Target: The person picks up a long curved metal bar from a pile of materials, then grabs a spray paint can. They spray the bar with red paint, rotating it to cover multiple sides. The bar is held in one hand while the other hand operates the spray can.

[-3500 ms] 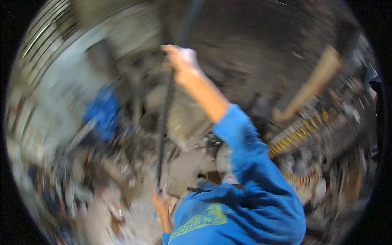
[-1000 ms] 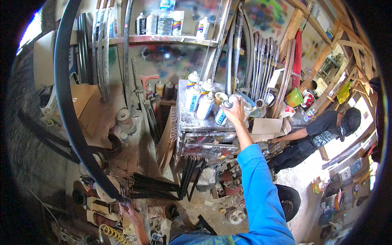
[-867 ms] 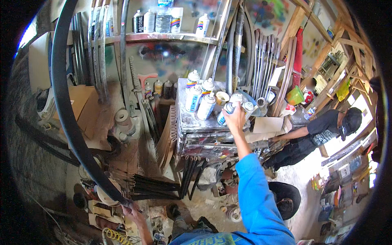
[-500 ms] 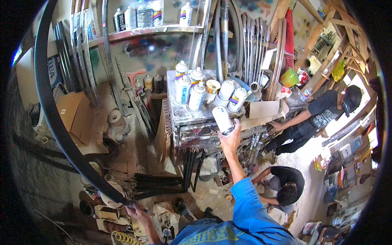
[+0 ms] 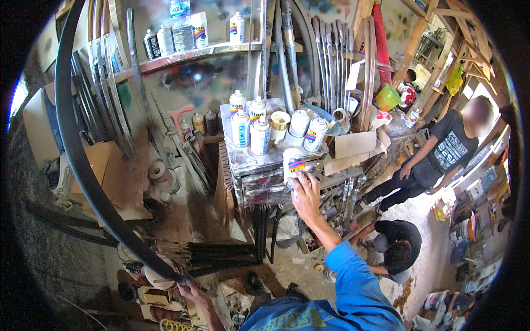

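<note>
My left hand (image 5: 193, 291) is closed around the lower end of a long curved black strip (image 5: 134, 245), which arches up along the left side of the view. In my right hand (image 5: 307, 194) is a white spray can (image 5: 293, 160), held upright with a coloured band on its label. It is in front of the paint-stained cabinet (image 5: 251, 185). On the cabinet top, several spray cans (image 5: 260, 135) stand beside a small tub (image 5: 280, 124) with yellowish stains. Two cap-up white cans (image 5: 316, 134) are just behind the held one.
A wall shelf (image 5: 204, 51) carries more cans and a clear bottle. Long curved strips (image 5: 99, 60) lean at the left, near a cardboard box (image 5: 102, 165). Black rods (image 5: 221, 252) lie low. One person (image 5: 441, 146) stands at the right; another (image 5: 398, 245) crouches nearby.
The spray can in my right hand has gone from tilted to upright, its coloured label now showing. My left hand keeps its grip on the strip. The person at right has straightened up.
</note>
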Available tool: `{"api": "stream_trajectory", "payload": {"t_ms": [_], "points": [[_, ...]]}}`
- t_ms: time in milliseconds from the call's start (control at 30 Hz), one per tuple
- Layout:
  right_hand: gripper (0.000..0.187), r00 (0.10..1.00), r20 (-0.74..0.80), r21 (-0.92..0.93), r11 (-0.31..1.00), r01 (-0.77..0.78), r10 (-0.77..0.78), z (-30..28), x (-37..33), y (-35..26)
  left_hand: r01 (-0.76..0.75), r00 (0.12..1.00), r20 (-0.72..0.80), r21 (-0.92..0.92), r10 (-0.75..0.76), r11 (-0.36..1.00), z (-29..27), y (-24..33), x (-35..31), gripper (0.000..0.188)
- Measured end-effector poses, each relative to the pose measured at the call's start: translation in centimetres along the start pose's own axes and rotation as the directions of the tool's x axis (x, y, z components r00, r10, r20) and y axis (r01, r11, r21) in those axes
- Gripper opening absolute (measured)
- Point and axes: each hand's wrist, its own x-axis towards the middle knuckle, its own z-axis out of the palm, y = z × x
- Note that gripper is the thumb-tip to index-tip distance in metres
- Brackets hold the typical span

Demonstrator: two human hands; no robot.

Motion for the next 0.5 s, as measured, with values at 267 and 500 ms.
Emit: {"api": "stream_trajectory", "payload": {"t_ms": [267,500], "points": [[0.065,0.97,-0.041,0.322,0.922,-0.214,0.239,-2.1,4.1,-0.5,-0.102,0.995,0.019,0.044,0.102,0.994,-0.3,-1.0,0.8,0.02],[0.069,0.791,0.103,0.29,0.742,-0.604,0.603,2.0,13.1,4.9,-0.064,0.992,0.106,-0.022,0.066,0.998,0.2,-1.4,1.2,0.027]]}}
